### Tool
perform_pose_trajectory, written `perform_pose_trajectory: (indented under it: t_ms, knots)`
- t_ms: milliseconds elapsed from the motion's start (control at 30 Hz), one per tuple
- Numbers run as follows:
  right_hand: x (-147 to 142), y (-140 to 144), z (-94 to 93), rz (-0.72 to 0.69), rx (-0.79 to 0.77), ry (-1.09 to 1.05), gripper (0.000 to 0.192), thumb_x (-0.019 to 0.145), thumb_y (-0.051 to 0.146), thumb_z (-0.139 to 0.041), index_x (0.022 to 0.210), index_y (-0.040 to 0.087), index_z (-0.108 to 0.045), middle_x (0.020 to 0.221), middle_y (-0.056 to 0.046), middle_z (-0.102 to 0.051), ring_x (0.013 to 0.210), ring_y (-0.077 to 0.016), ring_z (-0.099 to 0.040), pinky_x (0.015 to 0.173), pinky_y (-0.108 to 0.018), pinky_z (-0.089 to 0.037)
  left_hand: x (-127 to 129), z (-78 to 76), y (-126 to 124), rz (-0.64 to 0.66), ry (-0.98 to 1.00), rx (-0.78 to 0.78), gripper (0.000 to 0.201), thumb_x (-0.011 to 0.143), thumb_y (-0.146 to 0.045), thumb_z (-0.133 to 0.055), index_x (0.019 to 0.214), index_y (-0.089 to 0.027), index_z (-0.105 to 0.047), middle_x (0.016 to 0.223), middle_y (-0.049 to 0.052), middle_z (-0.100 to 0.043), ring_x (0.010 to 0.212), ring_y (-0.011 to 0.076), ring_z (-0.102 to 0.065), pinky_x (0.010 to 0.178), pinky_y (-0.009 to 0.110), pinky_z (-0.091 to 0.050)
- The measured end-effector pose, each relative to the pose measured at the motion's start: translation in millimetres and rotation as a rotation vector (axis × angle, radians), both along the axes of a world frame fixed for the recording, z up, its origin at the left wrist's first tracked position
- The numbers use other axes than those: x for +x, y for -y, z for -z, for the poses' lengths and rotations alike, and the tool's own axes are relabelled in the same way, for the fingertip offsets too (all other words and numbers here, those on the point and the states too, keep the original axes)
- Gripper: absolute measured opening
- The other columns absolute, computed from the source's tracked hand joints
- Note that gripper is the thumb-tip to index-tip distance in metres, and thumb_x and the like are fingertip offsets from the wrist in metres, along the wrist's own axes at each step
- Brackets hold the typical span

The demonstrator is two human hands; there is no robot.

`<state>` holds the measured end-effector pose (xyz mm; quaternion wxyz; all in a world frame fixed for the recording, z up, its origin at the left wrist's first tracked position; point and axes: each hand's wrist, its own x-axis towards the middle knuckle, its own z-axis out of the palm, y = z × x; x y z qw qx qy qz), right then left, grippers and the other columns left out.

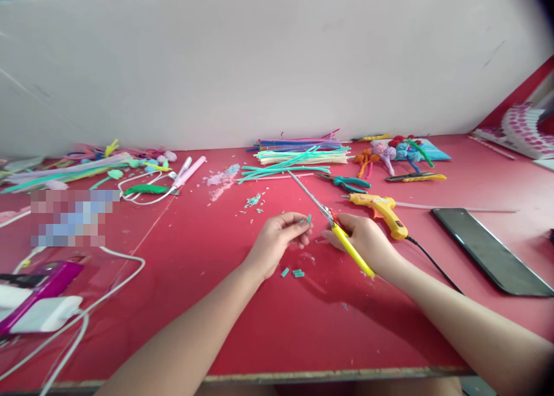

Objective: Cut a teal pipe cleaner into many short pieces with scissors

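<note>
My left hand point(279, 241) pinches a short teal piece of pipe cleaner point(307, 219) above the red table point(242, 327). My right hand point(366, 240) grips yellow-handled scissors point(333, 225), whose long blades point up and left toward a pile of pipe cleaners point(298, 153). The blades look closed. A few cut teal bits point(294, 273) lie on the table just below my hands.
A yellow glue gun point(381, 208) with black cord lies right of my right hand. Teal-handled pliers point(346, 182), a dark phone point(489, 249), finished pipe-cleaner flowers point(398, 150), a pink tool point(188, 172), a magenta device point(38, 289) and white cables point(86, 309) surround the work spot.
</note>
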<state>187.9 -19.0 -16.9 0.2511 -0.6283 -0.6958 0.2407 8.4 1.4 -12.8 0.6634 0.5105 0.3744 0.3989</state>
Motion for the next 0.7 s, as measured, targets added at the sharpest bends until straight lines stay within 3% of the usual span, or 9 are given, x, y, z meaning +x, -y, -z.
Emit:
perform_pose_trajectory:
  t_ms: [167, 300, 433, 700]
  knots:
    - [-3.7, 3.1, -6.4, -0.034, -0.178, -0.330, 0.016, 0.068, 0.032, -0.050, 0.069, 0.017, -0.053, 0.048, 0.005, -0.045, 0.043, -0.0074, -0.039, 0.041, -0.020, -0.028, 3.3, 3.7, 3.4, 0.140, -0.136, 0.047, 0.018, 0.075, -0.029, -0.053, 0.073, -0.013, -0.060, 0.062, 0.002, -0.056, 0.056, 0.0104, -0.051, 0.059, 0.025, -0.042]
    - [-5.2, 5.9, -8.5, -0.041, -0.213, -0.446, 0.014, 0.068, 0.031, -0.050, 0.067, 0.017, -0.053, 0.043, 0.006, -0.042, 0.038, -0.0068, -0.039, 0.038, -0.019, -0.028, 5.3, 4.2, 5.7, 0.200, -0.203, 0.071, 0.017, 0.075, -0.028, -0.053, 0.070, -0.013, -0.059, 0.059, 0.001, -0.054, 0.055, 0.0100, -0.050, 0.058, 0.025, -0.041]
    - [-5.5, 6.5, -8.8, -0.050, -0.208, -0.425, 0.016, 0.068, 0.033, -0.051, 0.065, 0.017, -0.050, 0.046, 0.006, -0.041, 0.040, -0.0067, -0.039, 0.039, -0.019, -0.029, 5.7, 3.0, 6.9, 0.169, -0.251, 0.100, 0.013, 0.072, -0.027, -0.056, 0.072, -0.014, -0.058, 0.059, -0.001, -0.053, 0.055, 0.0101, -0.050, 0.058, 0.025, -0.041]
    - [-5.9, 5.3, -5.0, -0.070, -0.102, -0.181, 0.016, 0.071, 0.031, -0.047, 0.065, 0.017, -0.050, 0.049, 0.006, -0.042, 0.045, -0.0070, -0.037, 0.042, -0.020, -0.022, 5.7, 4.6, 9.7, 0.136, -0.282, 0.145, 0.011, 0.071, -0.028, -0.057, 0.070, -0.017, -0.057, 0.056, -0.002, -0.050, 0.051, 0.0102, -0.049, 0.052, 0.024, -0.040]
